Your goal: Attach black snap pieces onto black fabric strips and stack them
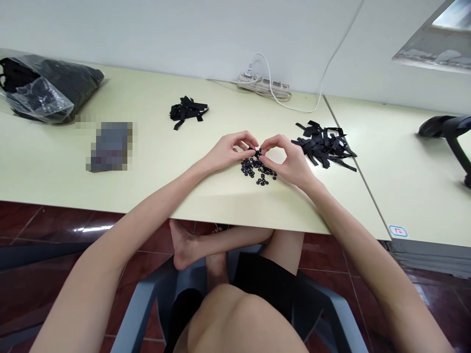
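Over the middle of the table, my left hand (234,148) and my right hand (286,156) meet with their fingertips almost together. Each pinches, between thumb and fingers, a small black strip (258,153) that shows only in part. Whether a ring is also in the fingers, I cannot tell. Just below the fingertips lies a loose pile of small black ring-like pieces (262,171). To the right of my right hand is a heap of short black fabric strips (324,144). A smaller bunch of black strips (187,110) sits farther back on the left.
A clear plastic bag (55,98) with black material stands at the far left, near a blurred dark rectangular object (110,147). A white power strip (265,87) with cables lies along the wall. A seam divides the table (206,196) at right; a black object (445,130) stands beyond.
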The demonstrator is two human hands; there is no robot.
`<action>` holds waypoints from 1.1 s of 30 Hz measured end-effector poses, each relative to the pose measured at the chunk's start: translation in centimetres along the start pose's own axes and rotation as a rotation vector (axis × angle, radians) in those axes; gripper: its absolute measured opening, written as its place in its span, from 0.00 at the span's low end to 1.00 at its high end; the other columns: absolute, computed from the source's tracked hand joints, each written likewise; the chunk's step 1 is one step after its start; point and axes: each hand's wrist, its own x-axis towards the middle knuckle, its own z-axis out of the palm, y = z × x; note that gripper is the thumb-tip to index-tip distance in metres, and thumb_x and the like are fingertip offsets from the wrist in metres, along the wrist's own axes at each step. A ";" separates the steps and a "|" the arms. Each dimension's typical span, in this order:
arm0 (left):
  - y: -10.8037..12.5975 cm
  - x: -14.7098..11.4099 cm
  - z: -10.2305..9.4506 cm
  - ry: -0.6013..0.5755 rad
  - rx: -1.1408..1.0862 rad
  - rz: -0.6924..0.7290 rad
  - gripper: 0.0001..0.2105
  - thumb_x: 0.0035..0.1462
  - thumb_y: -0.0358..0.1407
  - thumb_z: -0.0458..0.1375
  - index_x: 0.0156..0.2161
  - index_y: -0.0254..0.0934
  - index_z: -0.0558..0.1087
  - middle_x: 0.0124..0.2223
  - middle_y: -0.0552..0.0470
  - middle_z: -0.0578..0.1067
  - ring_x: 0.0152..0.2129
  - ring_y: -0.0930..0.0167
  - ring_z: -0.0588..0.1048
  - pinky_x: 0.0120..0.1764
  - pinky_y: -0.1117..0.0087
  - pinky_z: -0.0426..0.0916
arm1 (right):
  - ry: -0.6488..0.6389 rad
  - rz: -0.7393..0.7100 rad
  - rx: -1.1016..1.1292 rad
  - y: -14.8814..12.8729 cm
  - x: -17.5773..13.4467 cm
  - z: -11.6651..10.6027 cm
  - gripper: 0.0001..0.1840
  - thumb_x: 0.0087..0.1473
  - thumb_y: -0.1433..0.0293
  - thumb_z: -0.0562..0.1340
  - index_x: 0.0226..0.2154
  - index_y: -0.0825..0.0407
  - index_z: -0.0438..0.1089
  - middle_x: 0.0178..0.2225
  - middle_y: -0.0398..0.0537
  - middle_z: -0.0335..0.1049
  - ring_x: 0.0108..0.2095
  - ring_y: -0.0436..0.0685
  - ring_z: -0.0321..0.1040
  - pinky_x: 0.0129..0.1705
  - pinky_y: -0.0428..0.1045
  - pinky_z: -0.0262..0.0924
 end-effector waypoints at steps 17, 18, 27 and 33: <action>0.1 0.3 -0.8 0.162 -0.001 -0.037 0.12 0.63 0.41 0.70 0.47 0.38 0.81 0.43 0.47 0.82 0.38 0.69 0.80 0.36 0.70 0.73 | 0.215 0.043 -0.037 1.3 0.3 -0.1 0.06 0.65 0.69 0.68 0.45 0.42 0.74 0.38 0.44 0.82 0.42 0.62 0.81 0.56 0.63 0.75; 0.1 0.3 -0.8 0.158 -0.005 -0.045 0.12 0.63 0.42 0.70 0.48 0.38 0.81 0.43 0.47 0.82 0.39 0.69 0.80 0.36 0.70 0.73 | 0.220 0.042 -0.038 1.3 0.4 -0.2 0.06 0.66 0.69 0.68 0.44 0.43 0.75 0.39 0.44 0.82 0.43 0.61 0.81 0.56 0.63 0.76; 0.3 0.1 -0.6 0.043 0.029 -0.040 0.13 0.66 0.45 0.70 0.46 0.38 0.86 0.46 0.46 0.86 0.42 0.66 0.82 0.48 0.63 0.74 | 0.185 0.016 -0.039 0.9 0.3 -0.1 0.05 0.67 0.69 0.67 0.44 0.43 0.76 0.44 0.46 0.84 0.44 0.62 0.82 0.56 0.63 0.77; 0.2 0.2 -0.6 0.088 0.076 -0.055 0.09 0.67 0.42 0.69 0.43 0.38 0.85 0.44 0.47 0.86 0.40 0.68 0.81 0.50 0.62 0.73 | 0.212 0.073 -0.054 0.8 0.4 -0.2 0.04 0.67 0.69 0.65 0.44 0.43 0.75 0.40 0.46 0.84 0.44 0.62 0.82 0.55 0.63 0.76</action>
